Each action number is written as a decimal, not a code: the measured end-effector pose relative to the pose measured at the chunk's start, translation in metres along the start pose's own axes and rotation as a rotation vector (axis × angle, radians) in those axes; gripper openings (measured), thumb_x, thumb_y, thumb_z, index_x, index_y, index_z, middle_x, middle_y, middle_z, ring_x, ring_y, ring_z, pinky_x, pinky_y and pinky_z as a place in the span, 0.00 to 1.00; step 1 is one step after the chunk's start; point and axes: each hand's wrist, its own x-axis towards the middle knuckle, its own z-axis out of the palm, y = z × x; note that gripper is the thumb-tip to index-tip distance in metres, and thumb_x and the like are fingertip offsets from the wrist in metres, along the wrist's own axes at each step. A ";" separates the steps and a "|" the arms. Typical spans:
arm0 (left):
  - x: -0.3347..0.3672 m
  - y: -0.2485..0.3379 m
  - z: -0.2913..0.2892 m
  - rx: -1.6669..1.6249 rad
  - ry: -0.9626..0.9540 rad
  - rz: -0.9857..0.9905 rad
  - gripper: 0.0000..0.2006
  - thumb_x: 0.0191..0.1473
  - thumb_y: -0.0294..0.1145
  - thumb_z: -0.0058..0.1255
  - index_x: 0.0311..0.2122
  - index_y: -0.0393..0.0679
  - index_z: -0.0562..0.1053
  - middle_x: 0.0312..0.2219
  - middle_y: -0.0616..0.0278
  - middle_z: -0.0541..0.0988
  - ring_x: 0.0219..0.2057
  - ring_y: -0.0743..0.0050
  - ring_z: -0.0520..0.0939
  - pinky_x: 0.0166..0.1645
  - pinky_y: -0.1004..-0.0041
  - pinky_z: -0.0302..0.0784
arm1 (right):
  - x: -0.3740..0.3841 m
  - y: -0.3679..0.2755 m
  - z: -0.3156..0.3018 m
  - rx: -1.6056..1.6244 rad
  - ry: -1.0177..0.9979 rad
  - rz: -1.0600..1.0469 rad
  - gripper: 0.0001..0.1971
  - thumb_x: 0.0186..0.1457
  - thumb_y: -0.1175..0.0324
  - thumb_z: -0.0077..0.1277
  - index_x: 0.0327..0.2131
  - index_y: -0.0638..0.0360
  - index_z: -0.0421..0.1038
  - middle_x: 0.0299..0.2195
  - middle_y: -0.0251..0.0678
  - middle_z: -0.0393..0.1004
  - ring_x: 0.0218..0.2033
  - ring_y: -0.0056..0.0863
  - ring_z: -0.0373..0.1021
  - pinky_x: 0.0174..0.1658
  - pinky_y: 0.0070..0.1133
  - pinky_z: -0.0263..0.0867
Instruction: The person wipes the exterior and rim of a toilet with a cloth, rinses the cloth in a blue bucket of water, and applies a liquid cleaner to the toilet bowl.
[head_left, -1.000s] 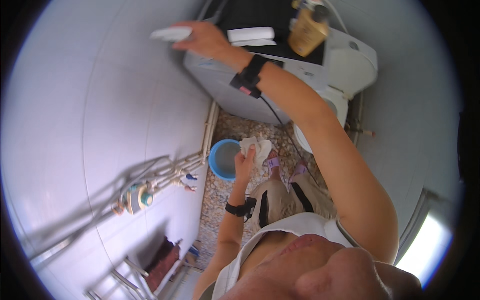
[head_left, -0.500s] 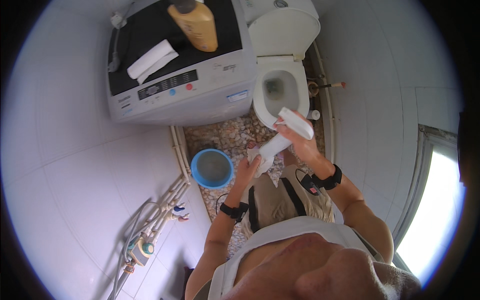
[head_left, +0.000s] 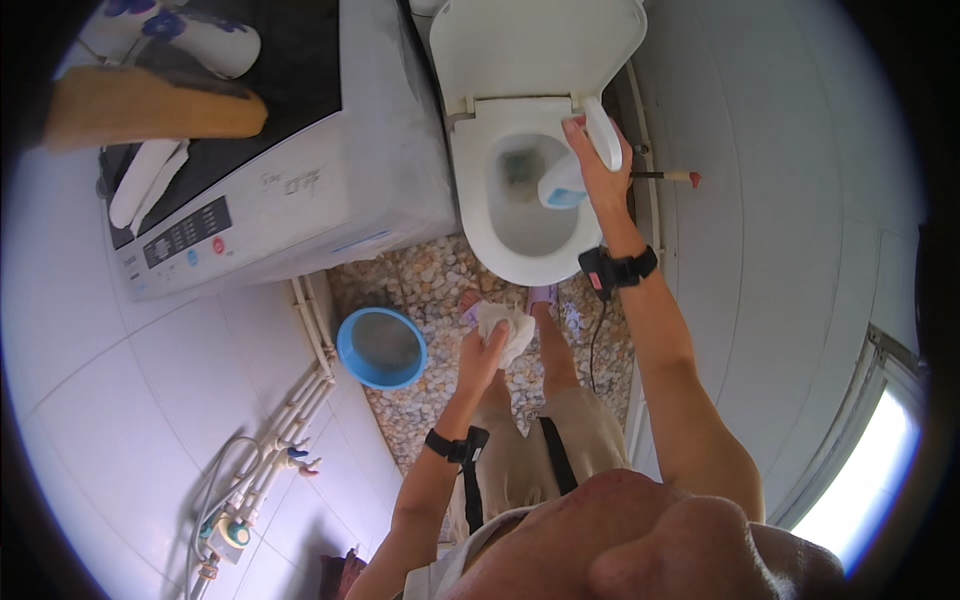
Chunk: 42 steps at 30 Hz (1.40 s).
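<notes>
My right hand (head_left: 603,178) is closed around a white spray bottle (head_left: 562,188) with a bluish patch low on its body. Its long white head shows above my fingers. The bottle is over the right side of the toilet bowl (head_left: 540,230), whose lid (head_left: 540,50) is raised. Lower down, in front of the toilet, my left hand (head_left: 482,352) grips a crumpled white cloth (head_left: 512,335) above the pebbled floor. Part of that hand's fingers are hidden by the cloth.
At the left stands a washing machine (head_left: 290,190) bearing a tan bottle (head_left: 160,105), a folded white paper (head_left: 150,185) and a flower-patterned white container (head_left: 205,40). A blue basin (head_left: 382,385) sits on the floor near wall pipes (head_left: 285,440). A rod-like handle (head_left: 660,176) sticks out right of the toilet.
My right hand has carried the spray bottle forward, away from the cloth, to over the bowl. My left hand keeps the cloth near my legs. The view has shifted right and toward the toilet.
</notes>
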 end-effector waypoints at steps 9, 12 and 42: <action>0.012 -0.011 0.037 -0.047 0.031 -0.080 0.18 0.59 0.41 0.52 0.41 0.32 0.74 0.30 0.63 0.80 0.31 0.82 0.76 0.36 0.76 0.72 | 0.087 0.027 0.034 0.160 0.238 -0.002 0.13 0.49 0.64 0.64 0.29 0.63 0.73 0.24 0.32 0.74 0.26 0.19 0.71 0.34 0.18 0.66; 0.019 -0.024 0.047 0.013 0.065 -0.015 0.19 0.59 0.39 0.51 0.47 0.32 0.70 0.33 0.62 0.80 0.34 0.80 0.77 0.39 0.76 0.73 | 0.090 0.040 0.032 0.208 0.283 -0.001 0.13 0.49 0.64 0.64 0.28 0.64 0.74 0.23 0.33 0.75 0.25 0.19 0.71 0.34 0.18 0.66; 0.043 -0.018 0.041 -0.230 0.099 -0.043 0.16 0.60 0.39 0.52 0.41 0.33 0.75 0.32 0.67 0.79 0.32 0.84 0.76 0.36 0.80 0.72 | 0.047 0.142 -0.009 -0.001 0.334 0.384 0.16 0.45 0.60 0.66 0.27 0.64 0.75 0.21 0.30 0.75 0.21 0.18 0.70 0.28 0.17 0.65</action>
